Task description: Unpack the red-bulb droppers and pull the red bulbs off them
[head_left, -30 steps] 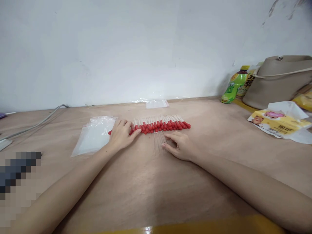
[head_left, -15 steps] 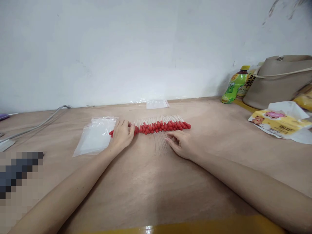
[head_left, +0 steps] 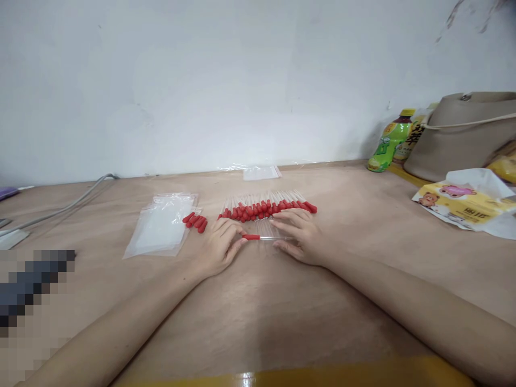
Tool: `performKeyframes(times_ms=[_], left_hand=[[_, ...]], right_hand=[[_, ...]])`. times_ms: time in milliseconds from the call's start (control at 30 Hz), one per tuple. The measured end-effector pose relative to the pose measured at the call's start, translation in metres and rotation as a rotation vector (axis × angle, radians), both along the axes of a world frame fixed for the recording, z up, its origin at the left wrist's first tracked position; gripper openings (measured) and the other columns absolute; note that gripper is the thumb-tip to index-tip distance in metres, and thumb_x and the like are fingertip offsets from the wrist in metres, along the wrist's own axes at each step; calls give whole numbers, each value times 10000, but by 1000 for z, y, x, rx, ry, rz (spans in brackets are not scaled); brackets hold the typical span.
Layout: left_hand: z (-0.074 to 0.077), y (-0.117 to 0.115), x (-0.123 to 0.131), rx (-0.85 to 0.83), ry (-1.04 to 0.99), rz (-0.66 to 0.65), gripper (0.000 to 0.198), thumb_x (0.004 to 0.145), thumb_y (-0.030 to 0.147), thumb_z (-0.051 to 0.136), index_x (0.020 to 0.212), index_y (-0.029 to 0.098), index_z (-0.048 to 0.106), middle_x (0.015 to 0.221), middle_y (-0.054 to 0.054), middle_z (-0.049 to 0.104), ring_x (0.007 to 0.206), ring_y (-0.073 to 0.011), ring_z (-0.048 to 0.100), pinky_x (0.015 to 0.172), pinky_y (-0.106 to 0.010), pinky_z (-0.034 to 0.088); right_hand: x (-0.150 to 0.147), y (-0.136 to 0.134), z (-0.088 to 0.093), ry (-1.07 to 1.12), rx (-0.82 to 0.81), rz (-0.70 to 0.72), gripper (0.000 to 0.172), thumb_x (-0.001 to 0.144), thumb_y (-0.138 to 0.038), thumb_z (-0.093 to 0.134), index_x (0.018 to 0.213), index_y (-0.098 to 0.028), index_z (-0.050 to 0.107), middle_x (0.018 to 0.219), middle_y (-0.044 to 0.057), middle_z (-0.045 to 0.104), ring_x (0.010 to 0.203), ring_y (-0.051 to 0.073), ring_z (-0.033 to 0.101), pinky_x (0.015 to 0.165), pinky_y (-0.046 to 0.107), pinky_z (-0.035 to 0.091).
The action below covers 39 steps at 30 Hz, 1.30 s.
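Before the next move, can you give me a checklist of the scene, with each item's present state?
1. Left hand holding the red bulb: ok, pinched at its end.
2. Clear tube in line with that bulb: ok.
3. Tube fully seated in the bulb: cannot tell, too small.
4. Right hand gripping the tube: cannot tell, contact is hidden.
5. Loose red bulbs apart from the clear bags: not ok, the leftmost overlap their edge.

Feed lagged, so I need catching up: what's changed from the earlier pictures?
The left hand came right and nearer the wearer, exposing loose bulbs; it now pinches a red bulb in line with a clear tube reaching the right hand, whose thumb has spread from its fingers. The clear bags and green bottle stayed put.
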<state>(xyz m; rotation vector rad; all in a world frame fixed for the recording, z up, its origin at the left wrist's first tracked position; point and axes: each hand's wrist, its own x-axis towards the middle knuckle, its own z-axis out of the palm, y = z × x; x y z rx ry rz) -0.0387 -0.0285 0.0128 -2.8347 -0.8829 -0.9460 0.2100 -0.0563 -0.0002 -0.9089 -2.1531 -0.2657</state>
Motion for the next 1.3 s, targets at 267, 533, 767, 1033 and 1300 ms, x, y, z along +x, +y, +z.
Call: performKeyframes(times_ms=[267,533,767,1033,1300], left_hand=[[1,-5,6,-35,-9,-60,221,843,264,492,1045,178,514,1024,-75,581,993,-206,506,877,-391,402],[-4,-2,21,59,-55,-174,106,819,214,551,912,185,594,878,-26,659,883,-172,560,834,-356,436],[-7,-2,24,102,-83,-194,125,796,235,587,904,178,612,880,-35,673,872,-175,581,818,-360,456],[-6,-3,26,120,-32,-234,108,818,206,544,886,162,616,946,-69,668,922,-164,602,917,-371,432],[-2,-8,23,83,12,-219,136,844,202,488,858,165,619,915,-69,676,958,-170,602,927,-374,428]], right_hand=[[-4,-1,-4,-77,-23,70,180,833,-333,531,895,-213,650,927,16,671,994,188,526,926,390,344],[-7,-6,2,-104,-72,73,228,832,-365,522,936,-208,650,925,36,662,976,188,528,924,395,340],[-13,-2,-5,-63,-44,112,185,861,-270,483,909,-195,645,883,28,675,938,169,560,923,385,386],[-14,1,-15,40,53,235,143,839,-183,498,858,-155,636,934,95,676,960,165,602,912,355,473],[-12,-4,-12,-27,28,256,138,848,-153,470,838,-156,608,944,101,671,1031,164,578,959,350,457]])
